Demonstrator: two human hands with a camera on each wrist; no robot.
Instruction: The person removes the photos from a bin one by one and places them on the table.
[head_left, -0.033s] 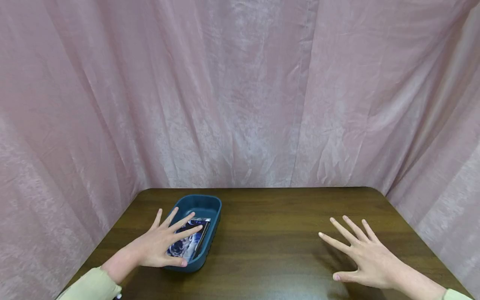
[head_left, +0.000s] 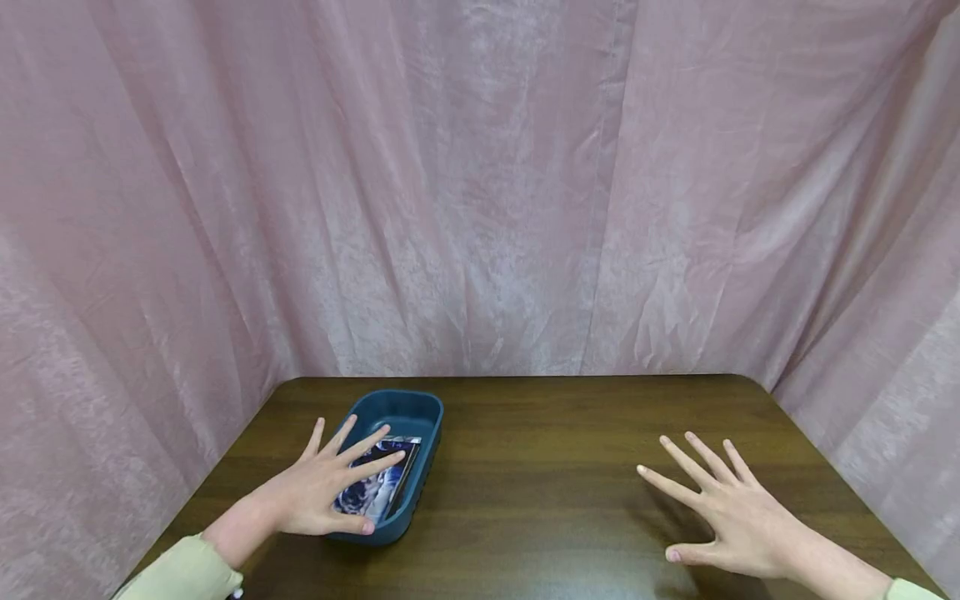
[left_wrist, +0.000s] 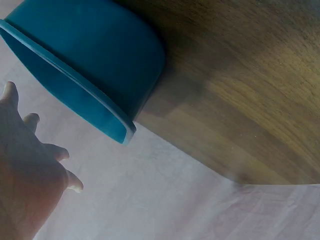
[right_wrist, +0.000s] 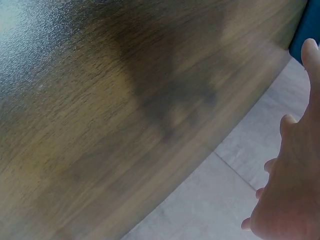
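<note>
On the left of the table stands a dark teal plastic basket (head_left: 432,454). Inside it lies a flat, glossy packet or card with a dark blue and white print (head_left: 392,482); its exact kind cannot be told. My left hand (head_left: 315,493), fingers spread, hovers over the basket's near left part and hides some of the print. The left wrist view shows the hand (left_wrist: 30,170) apart from the basket's side (left_wrist: 100,50). Over the right part of the table my right hand (head_left: 738,521) is held with fingers spread, gripping nothing, its shadow beneath.
The brown wood-grain table (head_left: 540,467) has rounded far corners. Pink curtains (head_left: 480,208) hang behind it and along both sides. A corner of the basket (right_wrist: 304,35) shows at the edge of the right wrist view.
</note>
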